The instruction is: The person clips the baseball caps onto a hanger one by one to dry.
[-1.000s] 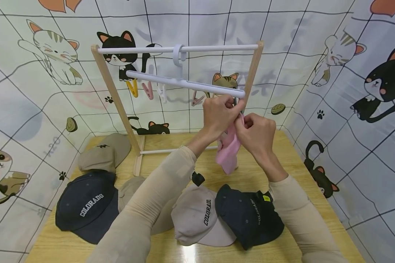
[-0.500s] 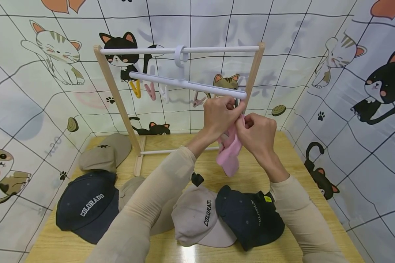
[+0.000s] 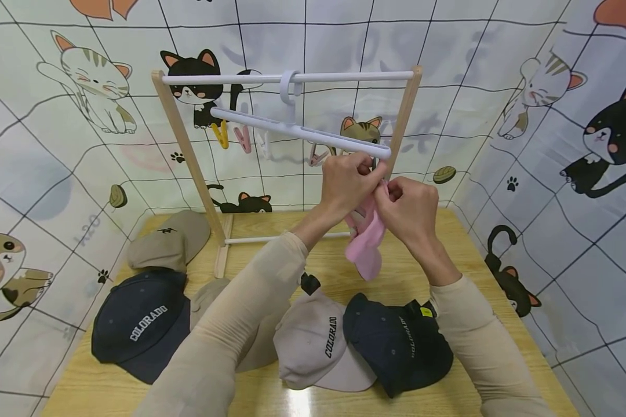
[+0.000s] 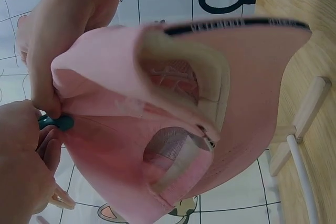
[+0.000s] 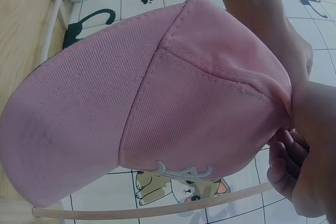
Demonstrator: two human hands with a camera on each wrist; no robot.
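Note:
A pink baseball cap (image 3: pixel 365 249) hangs brim down below the right end of a white hanger (image 3: pixel 302 132); its inside and strap opening show in the left wrist view. My right hand (image 3: pixel 409 211) pinches the gathered crown of the cap (image 5: pixel 199 108). Close beside it, my left hand (image 3: pixel 348 182) pinches a small teal clip (image 4: pixel 64 123) just under the hanger's end. Where the clip meets the cap's fabric, fingers hide part of it. Other clips dangle from the hanger: a yellow clip (image 3: pixel 221 134), a pink clip (image 3: pixel 243 139) and others.
The hanger hooks over the white rod of a wooden rack (image 3: pixel 188 152) on the table (image 3: pixel 396 272). Caps lie in front: a khaki cap (image 3: pixel 159 246), a navy cap (image 3: pixel 135 324), a pale cap (image 3: pixel 305 341) and another navy cap (image 3: pixel 381 336). Cat-print cloth surrounds the table.
The hanger tilts slightly more, its right end lower. Both hands keep their grips on the clip and the pink cap, nearly in place; the cap shifts only slightly.

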